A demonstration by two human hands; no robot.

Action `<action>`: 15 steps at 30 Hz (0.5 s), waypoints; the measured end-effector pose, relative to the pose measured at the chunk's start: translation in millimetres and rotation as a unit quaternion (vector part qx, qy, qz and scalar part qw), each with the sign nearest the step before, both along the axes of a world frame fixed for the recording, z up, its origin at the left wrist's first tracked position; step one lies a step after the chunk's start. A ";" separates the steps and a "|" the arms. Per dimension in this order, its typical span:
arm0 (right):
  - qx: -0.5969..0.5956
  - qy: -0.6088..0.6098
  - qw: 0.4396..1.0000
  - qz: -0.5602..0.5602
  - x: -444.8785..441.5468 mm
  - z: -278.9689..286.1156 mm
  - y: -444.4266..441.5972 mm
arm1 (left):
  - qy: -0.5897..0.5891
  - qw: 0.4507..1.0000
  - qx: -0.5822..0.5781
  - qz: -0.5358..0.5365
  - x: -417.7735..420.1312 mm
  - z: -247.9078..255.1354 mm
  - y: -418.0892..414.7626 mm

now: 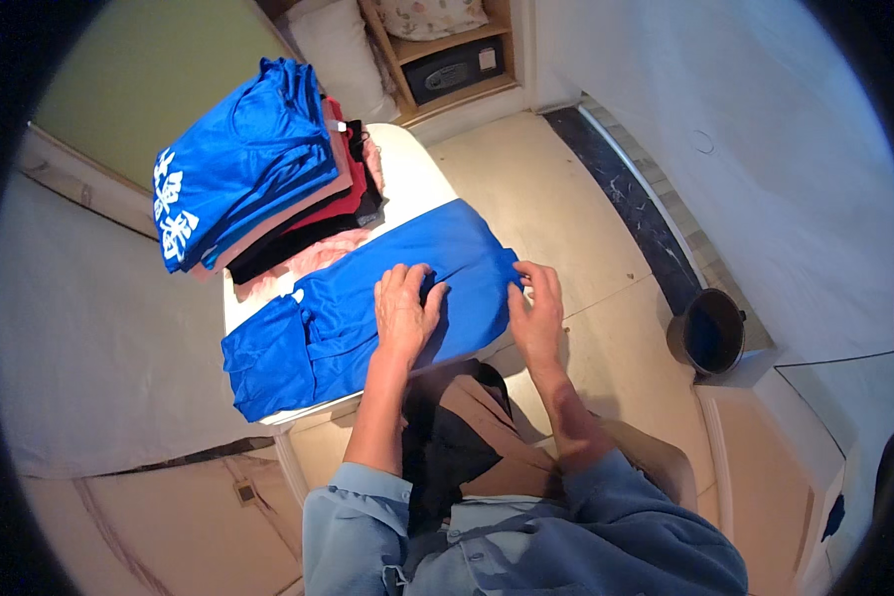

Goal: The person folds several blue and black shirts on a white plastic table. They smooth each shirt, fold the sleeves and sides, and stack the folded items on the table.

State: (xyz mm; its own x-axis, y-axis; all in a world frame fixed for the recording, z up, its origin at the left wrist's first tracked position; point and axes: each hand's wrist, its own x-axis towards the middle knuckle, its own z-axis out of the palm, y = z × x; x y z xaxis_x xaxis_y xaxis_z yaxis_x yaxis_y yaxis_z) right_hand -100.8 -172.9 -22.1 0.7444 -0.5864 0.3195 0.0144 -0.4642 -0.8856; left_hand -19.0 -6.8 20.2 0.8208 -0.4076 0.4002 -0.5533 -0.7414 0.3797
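A blue cloth garment (350, 320) lies partly folded across the near part of a small white table (410, 160), with its right end over the table's edge. My left hand (406, 305) rests on the garment's middle, its fingers slightly apart. At the right end my right hand (536, 305) has thumb and fingertips at the garment's edge, pinching it. Beyond the garment, at the far left of the table, is a stack of folded clothes (290, 231) in black, red, pink and blue; the blue garment on top (253, 149) bears white writing.
A wooden shelf unit (458, 45) at the back holds a black safe (454, 71) and a cushion (432, 15); a white pillow (339, 56) stands beside it. A dark bucket (708, 331) is at the right. White sheeting hangs on both sides.
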 end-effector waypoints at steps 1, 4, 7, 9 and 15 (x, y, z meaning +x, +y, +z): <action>-0.020 0.002 1.000 0.003 5.0 3.5 -1.7 | 0.000 1.000 0.008 -0.011 0.8 -0.5 -4.4; -0.064 -0.011 0.998 0.021 20.0 13.4 -5.4 | -0.009 0.999 0.021 -0.026 0.8 -5.1 -5.8; -0.106 -0.038 0.992 0.064 30.0 25.6 7.4 | -0.038 0.999 0.008 -0.012 -0.4 -14.7 1.1; -0.145 -0.053 0.983 0.097 33.5 32.8 21.2 | -0.063 0.998 0.003 0.015 -3.9 -19.0 3.1; -0.320 0.010 0.934 0.157 32.7 1.0 39.8 | -0.086 0.993 0.019 0.073 3.2 -23.5 29.5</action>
